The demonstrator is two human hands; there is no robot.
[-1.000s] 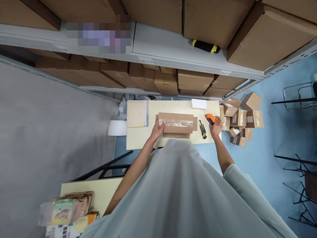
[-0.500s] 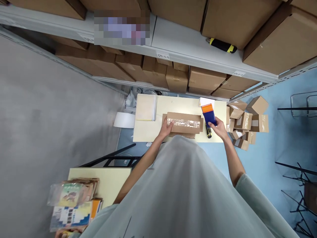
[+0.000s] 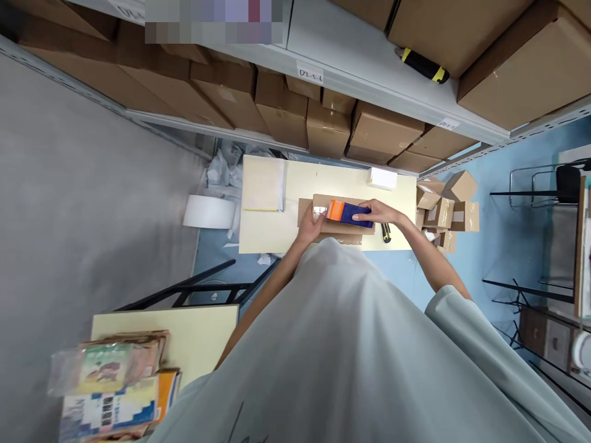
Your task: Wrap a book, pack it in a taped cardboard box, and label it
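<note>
A brown cardboard box (image 3: 364,229) lies on the cream table, with shiny clear tape across its upper face. My left hand (image 3: 310,225) grips the left end of this cardboard, thumb over the top. Above the box, my right hand (image 3: 377,212) holds the right end of a flat blue and orange rectangular item (image 3: 354,215). Its orange end points left, close to my left fingertips; whether they touch it I cannot tell. The item covers most of the tape. A black and yellow box cutter (image 3: 386,232) rests just right of the box.
On the table (image 3: 332,178) are a white box (image 3: 382,178) and a stack of sheets (image 3: 263,183). Several cartons (image 3: 441,212) lie to the right. Shelving (image 3: 258,58) with boxes and another cutter (image 3: 423,65) stands ahead. Packets (image 3: 111,381) occupy a side table at lower left.
My right hand has brought the blue and orange item left over the box and turned it lengthwise. My left hand stays at the box's left end. The view has shifted slightly.
</note>
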